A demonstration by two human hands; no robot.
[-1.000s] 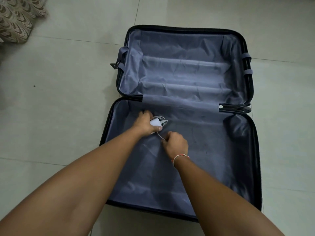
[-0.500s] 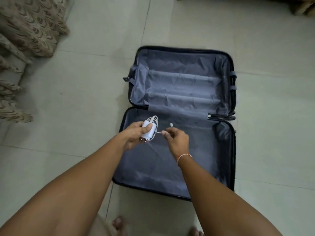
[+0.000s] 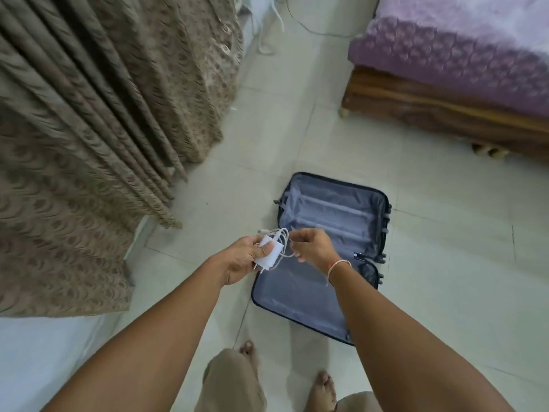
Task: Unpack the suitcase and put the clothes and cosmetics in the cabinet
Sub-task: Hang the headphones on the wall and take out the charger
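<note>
The dark suitcase (image 3: 332,221) lies open on the tiled floor, and both halves show only grey lining. My left hand (image 3: 242,258) grips a white charger plug (image 3: 269,252) with its prongs pointing down. A white cable (image 3: 282,237) is looped against the plug. My right hand (image 3: 312,246), with a thin bracelet at the wrist, pinches part of that cable beside the plug. Both hands are held in the air above the suitcase's left edge. No clothes, cosmetics or cabinet are in view.
A long patterned beige curtain (image 3: 98,120) hangs at the left. A wooden bed (image 3: 445,114) with a purple cover stands at the back right. Loose cords (image 3: 300,22) lie on the floor at the back. My bare feet (image 3: 322,388) stand before the suitcase.
I have stood up and the view has pulled back from the suitcase. Both hands lifted the charger and cable out of the near half and hold them higher and further left.
</note>
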